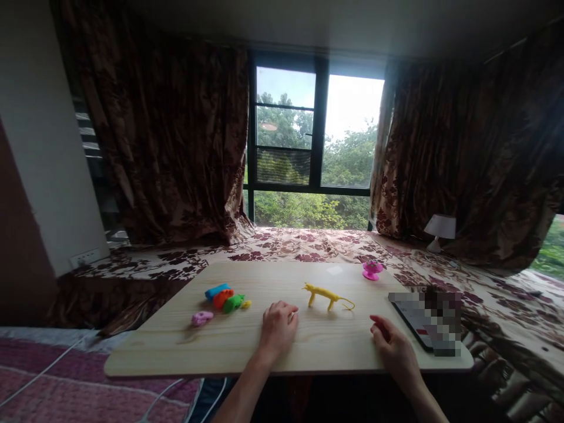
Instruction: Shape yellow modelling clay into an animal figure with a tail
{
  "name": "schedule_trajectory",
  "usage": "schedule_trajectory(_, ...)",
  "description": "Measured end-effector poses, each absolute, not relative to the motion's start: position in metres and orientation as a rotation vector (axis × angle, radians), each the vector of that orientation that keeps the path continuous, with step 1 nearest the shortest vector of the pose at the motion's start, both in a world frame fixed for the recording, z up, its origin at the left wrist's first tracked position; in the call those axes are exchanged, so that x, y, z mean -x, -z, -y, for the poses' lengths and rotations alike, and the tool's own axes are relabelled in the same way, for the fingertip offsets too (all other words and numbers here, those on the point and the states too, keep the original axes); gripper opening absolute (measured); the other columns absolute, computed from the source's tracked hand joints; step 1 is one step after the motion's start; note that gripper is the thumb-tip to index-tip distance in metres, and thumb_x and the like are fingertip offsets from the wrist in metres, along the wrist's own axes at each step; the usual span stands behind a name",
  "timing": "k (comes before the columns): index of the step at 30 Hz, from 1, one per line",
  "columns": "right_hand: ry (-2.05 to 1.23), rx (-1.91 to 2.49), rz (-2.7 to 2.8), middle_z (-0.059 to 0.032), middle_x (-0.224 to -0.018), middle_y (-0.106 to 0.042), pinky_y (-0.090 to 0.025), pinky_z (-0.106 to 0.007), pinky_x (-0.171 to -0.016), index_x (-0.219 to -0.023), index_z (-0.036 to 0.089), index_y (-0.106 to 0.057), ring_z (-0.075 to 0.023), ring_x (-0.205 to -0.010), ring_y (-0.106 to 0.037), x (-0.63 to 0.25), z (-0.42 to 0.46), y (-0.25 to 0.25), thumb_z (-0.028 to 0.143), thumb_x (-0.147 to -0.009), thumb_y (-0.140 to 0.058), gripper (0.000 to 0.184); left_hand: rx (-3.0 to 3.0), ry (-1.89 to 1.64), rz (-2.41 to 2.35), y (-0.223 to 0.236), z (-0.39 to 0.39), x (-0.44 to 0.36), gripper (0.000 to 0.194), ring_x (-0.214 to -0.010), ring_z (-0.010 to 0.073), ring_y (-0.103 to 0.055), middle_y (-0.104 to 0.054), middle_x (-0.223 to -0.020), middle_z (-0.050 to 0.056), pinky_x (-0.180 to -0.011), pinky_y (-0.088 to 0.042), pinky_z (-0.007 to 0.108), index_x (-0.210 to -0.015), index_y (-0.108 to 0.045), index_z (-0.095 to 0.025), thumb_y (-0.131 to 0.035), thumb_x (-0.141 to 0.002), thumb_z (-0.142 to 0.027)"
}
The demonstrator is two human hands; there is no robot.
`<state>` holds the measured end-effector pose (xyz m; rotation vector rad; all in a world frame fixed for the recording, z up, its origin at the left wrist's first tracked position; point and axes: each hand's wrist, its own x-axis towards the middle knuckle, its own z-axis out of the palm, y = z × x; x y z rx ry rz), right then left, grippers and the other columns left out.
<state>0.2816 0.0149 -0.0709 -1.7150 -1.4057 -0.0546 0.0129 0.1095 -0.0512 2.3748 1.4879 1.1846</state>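
Observation:
A yellow four-legged clay animal figure (324, 294) with a long curled tail stands upright on the light wooden table (326, 355). My left hand (279, 326) rests on the tabletop to its left, apart from it, with loosely bent fingers and nothing visible in them. On the right, my right hand (394, 343) lies near the front edge, empty, its thumb and fingers apart. Lumps of modelling clay sit to the left: blue (217, 291), orange (222, 299), green (233, 302) and a small yellow bit (247, 304). Closer to me is a pink-purple lump (202, 318).
A bright pink stand-like object (372, 270) is at the table's far right corner. A tablet-like device (412, 320), partly pixelated, lies beside my right hand. Beyond are a flowered cover (299, 241), a small lamp (440, 228), curtains (185, 135) and a window.

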Motion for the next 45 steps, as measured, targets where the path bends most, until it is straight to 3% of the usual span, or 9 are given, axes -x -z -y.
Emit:
schedule_trajectory(3,0.113,1.676,1.56,-0.0056,-0.091,-0.068,-0.051,-0.027,-0.068,-0.102,0.018,-0.062,-0.0177,-0.078,-0.065,-0.27,-0.028,0.049,0.027,-0.084,-0.042,0.028,-2.365,-1.188,-1.469,0.051,-0.11,-0.012,0.017,-0.087,0.0176,-0.056,-0.065,-0.084,0.003,-0.083,-0.038,0.032,-0.082,-0.067,-0.022,-0.051,-0.079,-0.018)
schedule_trajectory(5,0.167,1.643,1.694,-0.0045,-0.099,-0.066,-0.046,-0.029,-0.083,-0.104,0.021,-0.061,-0.0185,-0.093,-0.06,-0.258,-0.046,0.027,0.025,-0.084,-0.047,0.025,-2.349,-1.194,-1.465,0.051,-0.111,-0.012,0.016,-0.087,0.0176,-0.056,-0.065,-0.084,0.003,-0.083,-0.038,0.032,-0.08,-0.067,-0.021,-0.051,-0.079,-0.018)
schedule_trajectory(7,0.211,1.637,1.822,-0.0054,-0.102,-0.064,-0.043,-0.033,-0.088,-0.103,0.022,-0.062,-0.0203,-0.097,-0.057,-0.245,-0.07,0.007,0.026,-0.083,-0.053,0.022,-2.324,-1.204,-1.47,0.052,-0.113,-0.01,0.017,-0.087,0.0178,-0.056,-0.066,-0.085,0.003,-0.083,-0.038,0.032,-0.081,-0.067,-0.021,-0.05,-0.08,-0.02)
schedule_trajectory(11,0.268,1.684,2.028,-0.0068,-0.111,-0.057,-0.047,-0.039,-0.082,-0.108,0.018,-0.056,-0.0192,-0.095,-0.057,-0.219,-0.112,-0.013,0.03,-0.088,-0.053,0.024,-2.265,-1.225,-1.484,0.054,-0.117,-0.007,0.019,-0.089,0.0181,-0.056,-0.067,-0.087,0.004,-0.083,-0.039,0.032,-0.085,-0.066,-0.02,-0.048,-0.081,-0.021)
schedule_trajectory(19,0.367,1.563,2.242,-0.0071,-0.114,-0.055,-0.049,-0.038,-0.08,-0.11,0.018,-0.054,-0.0177,-0.093,-0.057,-0.208,-0.119,-0.022,0.03,-0.09,-0.049,0.024,-2.18,-1.259,-1.491,0.054,-0.119,-0.005,0.017,-0.088,0.0176,-0.058,-0.068,-0.086,0.003,-0.083,-0.04,0.031,-0.084,-0.067,-0.02,-0.05,-0.079,-0.021)
schedule_trajectory(22,0.381,1.412,2.288,-0.0057,-0.106,-0.06,-0.047,-0.035,-0.081,-0.102,0.02,-0.06,-0.0176,-0.093,-0.057,-0.224,-0.107,-0.037,0.024,-0.087,-0.054,0.017,-2.152,-1.258,-1.5,0.054,-0.119,-0.005,0.016,-0.086,0.0171,-0.058,-0.069,-0.084,0.003,-0.082,-0.04,0.031,-0.082,-0.067,-0.021,-0.051,-0.079,-0.02)
schedule_trajectory(25,0.391,1.289,2.294,-0.005,-0.101,-0.063,-0.045,-0.031,-0.082,-0.101,0.022,-0.063,-0.0181,-0.095,-0.056,-0.237,-0.097,-0.047,0.014,-0.082,-0.056,0.022,-2.137,-1.249,-1.501,0.053,-0.119,-0.006,0.016,-0.085,0.0171,-0.059,-0.069,-0.082,0.003,-0.081,-0.04,0.031,-0.082,-0.068,-0.021,-0.052,-0.079,-0.019)
schedule_trajectory(39,0.405,1.144,2.379,-0.0053,-0.103,-0.063,-0.047,-0.029,-0.08,-0.103,0.022,-0.061,-0.017,-0.096,-0.055,-0.226,-0.124,-0.01,0.007,-0.082,-0.051,0.028,-2.152,-1.262,-1.488,0.058,-0.121,-0.006,0.017,-0.085,0.0167,-0.059,-0.069,-0.084,0.003,-0.08,-0.041,0.03,-0.083,-0.068,-0.02,-0.052,-0.079,-0.02)
schedule_trajectory(45,0.388,1.167,2.423,-0.0057,-0.109,-0.058,-0.048,-0.038,-0.081,-0.104,0.016,-0.057,-0.0182,-0.095,-0.057,-0.223,-0.127,0.0,0.025,-0.089,-0.051,0.018,-2.167,-1.261,-1.486,0.057,-0.121,-0.006,0.016,-0.085,0.0167,-0.059,-0.069,-0.084,0.003,-0.081,-0.04,0.029,-0.082,-0.068,-0.021,-0.052,-0.079,-0.02)
